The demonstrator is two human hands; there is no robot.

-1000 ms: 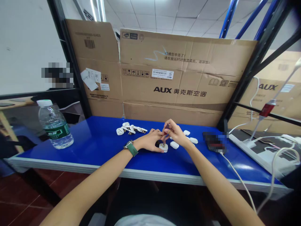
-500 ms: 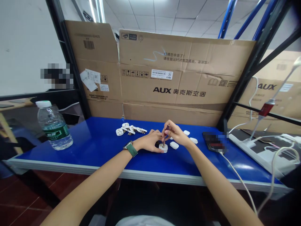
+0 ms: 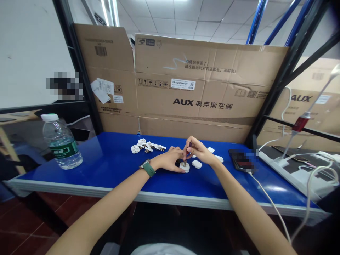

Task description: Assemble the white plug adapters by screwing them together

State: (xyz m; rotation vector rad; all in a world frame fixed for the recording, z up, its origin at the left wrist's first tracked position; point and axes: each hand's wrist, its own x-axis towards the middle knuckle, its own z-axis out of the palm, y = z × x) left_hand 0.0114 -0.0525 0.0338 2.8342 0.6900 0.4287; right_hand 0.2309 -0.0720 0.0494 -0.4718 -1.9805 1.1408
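My left hand (image 3: 171,158) rests on the table, its fingers closed around the side of a small white plug piece (image 3: 186,169). A thin screwdriver (image 3: 185,160) with a dark reddish handle is pinched upright in my right hand (image 3: 198,150). Its tip meets the top of that plug piece. Just to the right lie several rounded white covers (image 3: 197,164), partly hidden by my right hand and wrist. Beyond my left hand sits a loose pile of white plug parts (image 3: 145,145), some showing metal prongs.
A water bottle (image 3: 62,145) stands at the left end of the blue table (image 3: 106,166). At right are a phone (image 3: 241,160) on a white cable and a power strip (image 3: 294,177). Cardboard (image 3: 159,102) walls off the back.
Hardly anything differs. My right hand and the screwdriver have shifted very slightly, while my left hand stays in place on the plug piece.
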